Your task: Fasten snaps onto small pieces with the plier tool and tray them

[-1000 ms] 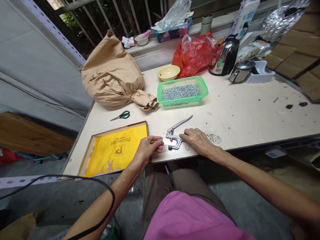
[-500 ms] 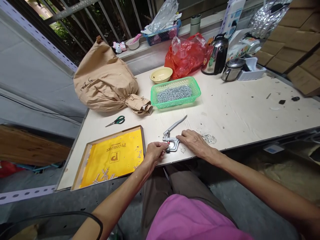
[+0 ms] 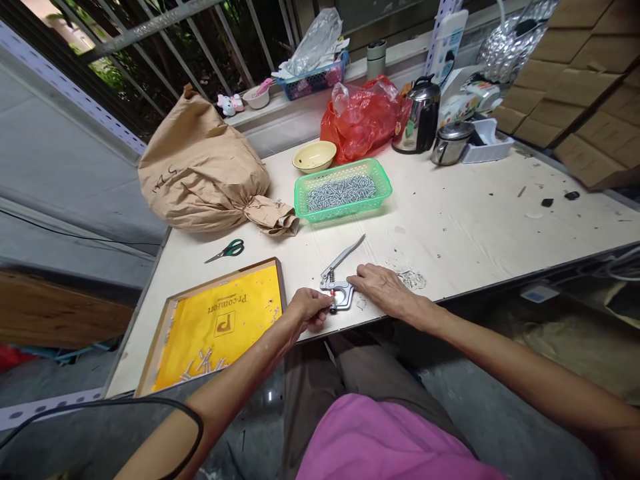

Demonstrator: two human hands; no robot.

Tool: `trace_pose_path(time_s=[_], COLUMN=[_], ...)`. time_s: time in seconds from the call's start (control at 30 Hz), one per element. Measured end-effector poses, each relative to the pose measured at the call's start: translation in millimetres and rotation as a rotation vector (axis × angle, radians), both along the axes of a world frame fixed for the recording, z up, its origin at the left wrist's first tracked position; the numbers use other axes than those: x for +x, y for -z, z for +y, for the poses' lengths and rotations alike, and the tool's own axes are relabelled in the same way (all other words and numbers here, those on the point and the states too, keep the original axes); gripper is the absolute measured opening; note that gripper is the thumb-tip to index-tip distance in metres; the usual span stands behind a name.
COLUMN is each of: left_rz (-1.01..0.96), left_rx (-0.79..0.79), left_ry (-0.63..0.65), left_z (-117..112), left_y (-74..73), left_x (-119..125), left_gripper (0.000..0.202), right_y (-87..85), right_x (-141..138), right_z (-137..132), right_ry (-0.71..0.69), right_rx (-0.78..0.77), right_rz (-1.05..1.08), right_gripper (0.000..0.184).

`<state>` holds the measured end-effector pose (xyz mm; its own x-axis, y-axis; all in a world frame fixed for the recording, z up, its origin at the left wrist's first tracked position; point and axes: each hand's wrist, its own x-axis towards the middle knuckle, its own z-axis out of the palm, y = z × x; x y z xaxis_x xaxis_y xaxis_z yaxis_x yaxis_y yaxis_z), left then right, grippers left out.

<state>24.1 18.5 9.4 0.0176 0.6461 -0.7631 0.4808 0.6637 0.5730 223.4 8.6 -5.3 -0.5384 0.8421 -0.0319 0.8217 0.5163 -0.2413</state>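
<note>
Snap-fastener pliers point(image 3: 343, 293) lie on the worktable near its front edge, their long silver lever raised toward the back right and a spring showing below it. My left hand point(image 3: 311, 309) is at the jaw on the left side, thumb and forefinger pinched beside the red and black dies. Whatever small piece it holds is hidden by the fingertips. From the right, my right hand point(image 3: 383, 288) has its fingers closed on the frame of the pliers. To the left, a shallow box point(image 3: 281, 280) lined with yellow cloth point(image 3: 250, 303) holds small metal pieces point(image 3: 204, 363).
Behind the pliers stands a green basket point(image 3: 385, 190) full of small metal parts point(image 3: 343, 192). Scissors point(image 3: 227, 251) lie at the left, near a brown paper sack point(image 3: 205, 173). A yellow bowl point(image 3: 314, 157), red bag point(image 3: 357, 120) and kettle point(image 3: 417, 117) line the back.
The view has shifted slightly, so everything appears a little further left. Both hands stay at the pliers, with the left fingers drawn slightly off the dies. The lever stays raised.
</note>
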Motion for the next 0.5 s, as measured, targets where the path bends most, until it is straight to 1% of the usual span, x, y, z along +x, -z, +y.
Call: trace_pose_path(time_s=[0.07, 0.1, 0.13, 0.2, 0.23, 0.27, 0.3, 0.37, 0.5], left_rz=[-0.009, -0.012, -0.011, 0.0, 0.003, 0.004, 0.005, 0.008, 0.025], left_rx=[-0.015, -0.018, -0.019, -0.023, -0.024, -0.025, -0.025, -0.021, -0.025], left_ry=[0.005, 0.006, 0.007, 0.012, 0.015, 0.018, 0.017, 0.007, -0.008], left_z=[-1, -2, -3, -3, -3, -4, -4, -5, -8], left_y=[-0.4, -0.3, -0.2, 0.0, 0.0, -0.2, -0.4, -1.1, -2.0], left_x=[0, 0, 0, 0, 0, 0, 0, 0, 0], left_gripper=[0.025, 0.024, 0.024, 0.024, 0.024, 0.023, 0.022, 0.022, 0.027], right_y=[-2.3, -3.2, -3.5, -2.3, -0.8, 1.0, 2.7, 5.0, 1.7], right_x=[7, 11, 14, 19, 20, 21, 20, 19, 16], right_z=[9, 16, 24, 41, 50, 58, 64, 72, 72], right_ry=[-0.066, -0.097, -0.117, -0.131, -0.135, -0.145, -0.157, -0.18, -0.195], right_rx=[-0.028, -0.023, -0.009, 0.015, 0.008, -0.012, -0.032, -0.048, -0.019], right_rz=[0.091, 0.12, 0.123, 0.054, 0.002, -0.045, -0.079, -0.116, -0.119], right_gripper=[0.026, 0.036, 0.051, 0.082, 0.093, 0.101, 0.104, 0.102, 0.093])
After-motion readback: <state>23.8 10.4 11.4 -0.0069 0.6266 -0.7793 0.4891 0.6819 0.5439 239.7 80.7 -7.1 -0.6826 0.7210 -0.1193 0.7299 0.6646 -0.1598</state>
